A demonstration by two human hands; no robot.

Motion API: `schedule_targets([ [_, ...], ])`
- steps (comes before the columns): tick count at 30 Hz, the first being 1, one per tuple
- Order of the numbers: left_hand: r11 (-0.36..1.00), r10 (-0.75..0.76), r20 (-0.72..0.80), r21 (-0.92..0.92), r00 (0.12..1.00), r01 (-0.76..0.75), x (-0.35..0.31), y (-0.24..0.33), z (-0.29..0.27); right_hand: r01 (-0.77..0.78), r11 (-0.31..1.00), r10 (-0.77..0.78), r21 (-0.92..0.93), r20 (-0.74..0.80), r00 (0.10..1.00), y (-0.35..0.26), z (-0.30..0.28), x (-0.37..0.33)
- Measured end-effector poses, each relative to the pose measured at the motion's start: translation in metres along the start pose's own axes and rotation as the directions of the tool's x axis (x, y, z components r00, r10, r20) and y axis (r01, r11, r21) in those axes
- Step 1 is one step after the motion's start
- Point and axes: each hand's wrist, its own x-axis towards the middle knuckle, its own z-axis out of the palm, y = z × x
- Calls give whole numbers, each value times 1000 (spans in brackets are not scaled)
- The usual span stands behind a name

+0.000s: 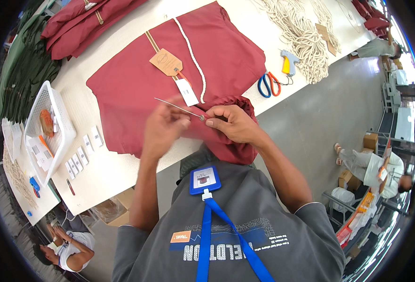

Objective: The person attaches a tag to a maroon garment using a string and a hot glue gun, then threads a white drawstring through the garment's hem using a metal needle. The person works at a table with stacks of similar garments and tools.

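Observation:
A maroon fabric item (137,108) lies over the table's near edge, its gathered part (238,145) hanging down in front of me. My right hand (233,123) pinches that gathered part beside a small metal eyelet (201,118). From the eyelet a thin needle-like rod (177,107) slants up to the left. My left hand (165,126) is at the rod, smeared by motion, so its grip is unclear. A white cord (191,51) runs down the fabric toward the eyelet. Beside it lie a brown tag (166,62) and a white label (187,91).
Scissors (269,85), a tagging gun (288,63) and heaped cord (306,42) lie at right. At left are a white basket (51,136), several small white cards (89,144), and green fabric (28,70). More maroon fabric (85,28) is stacked behind. Other people are nearby.

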Motion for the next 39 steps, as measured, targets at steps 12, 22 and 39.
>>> schedule_targets([
  [12,855,340,124,373,932,-361,9,-25,5,16,971,-4,238,-48,999,14,2,7],
  [22,884,256,210,343,943,-317,17,-24,-2,124,966,-92,226,-144,985,19,10,11],
  [39,906,248,186,304,951,-296,20,-19,0,200,979,-188,27,-239,953,21,15,8],
])
